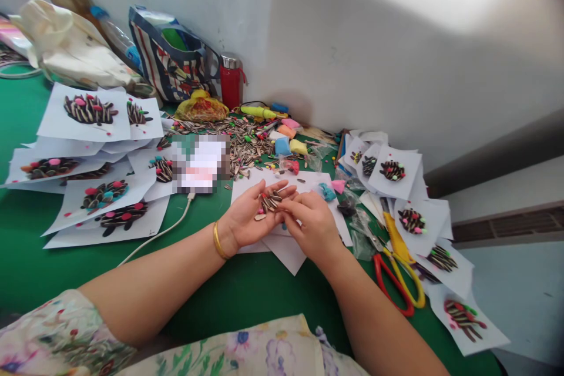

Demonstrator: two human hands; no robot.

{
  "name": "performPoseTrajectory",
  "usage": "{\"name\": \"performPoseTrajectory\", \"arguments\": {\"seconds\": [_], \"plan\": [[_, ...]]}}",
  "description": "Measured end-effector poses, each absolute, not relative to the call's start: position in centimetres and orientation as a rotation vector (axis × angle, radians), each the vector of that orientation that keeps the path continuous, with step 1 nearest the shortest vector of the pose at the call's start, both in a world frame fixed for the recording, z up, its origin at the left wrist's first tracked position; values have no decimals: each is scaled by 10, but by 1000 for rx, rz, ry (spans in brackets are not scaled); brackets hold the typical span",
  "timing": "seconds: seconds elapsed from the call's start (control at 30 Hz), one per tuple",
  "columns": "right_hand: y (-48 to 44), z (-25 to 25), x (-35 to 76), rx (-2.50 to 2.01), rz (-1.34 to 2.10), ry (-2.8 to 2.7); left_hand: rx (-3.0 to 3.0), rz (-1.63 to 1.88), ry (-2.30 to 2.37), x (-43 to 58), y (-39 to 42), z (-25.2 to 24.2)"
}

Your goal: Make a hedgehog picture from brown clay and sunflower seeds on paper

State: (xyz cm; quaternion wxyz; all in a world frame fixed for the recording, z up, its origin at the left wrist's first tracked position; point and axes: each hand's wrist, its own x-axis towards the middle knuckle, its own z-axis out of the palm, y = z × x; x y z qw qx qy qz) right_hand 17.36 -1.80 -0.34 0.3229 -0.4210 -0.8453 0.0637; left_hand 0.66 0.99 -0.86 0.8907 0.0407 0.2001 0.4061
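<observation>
My left hand (247, 214) is turned palm up in the middle of the head view, its fingers curved under a small heap of striped sunflower seeds (269, 202). Some red and pink bits show among these seeds. My right hand (311, 220) is at the heap's right side, thumb and forefinger pinched together; what lies between the fingertips is too small to make out. Below both hands are white paper sheets (293, 254), with a small blue bit partly hidden by the fingers.
Paper cards with seed-and-clay hedgehogs are piled at left (106, 182) and right (414, 173). Loose seeds (247, 150) spread behind, near coloured clay packs (288, 144). Scissors (399, 282) and a yellow cutter (394, 229) lie right. A phone (202, 164) trails a white cable (163, 232).
</observation>
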Motion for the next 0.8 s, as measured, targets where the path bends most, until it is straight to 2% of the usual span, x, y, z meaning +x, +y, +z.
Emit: {"name": "performPoseTrajectory", "arguments": {"seconds": [0.8], "plan": [[-19,-1,174,-1228,201,-2075,28,772,387,12,3,-10]]}}
